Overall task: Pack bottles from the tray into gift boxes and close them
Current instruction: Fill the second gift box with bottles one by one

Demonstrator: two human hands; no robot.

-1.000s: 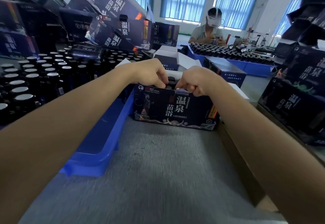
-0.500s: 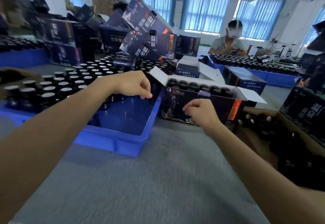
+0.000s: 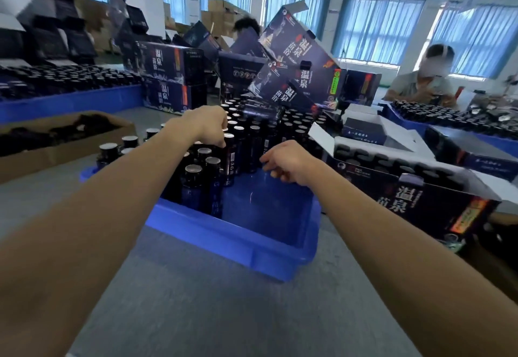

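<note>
Hands moved off unclosed dark gift box (image 3: 420, 202) to blue plastic tray (image 3: 232, 233); left hand (image 3: 208, 125) fingers pinch dark bottle (image 3: 229, 157), right hand (image 3: 286, 160) slack, empty.

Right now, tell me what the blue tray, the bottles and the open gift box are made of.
Blue tray: moulded plastic, it seems, smooth and slightly glossy, with a thick rolled rim.
Bottles: dark and glossy, either glass or plastic; I cannot tell which. Their caps look like silvery metal and catch the light.
Gift box: printed cardboard, dark satin outside and plain white inside where it folds open.
</note>
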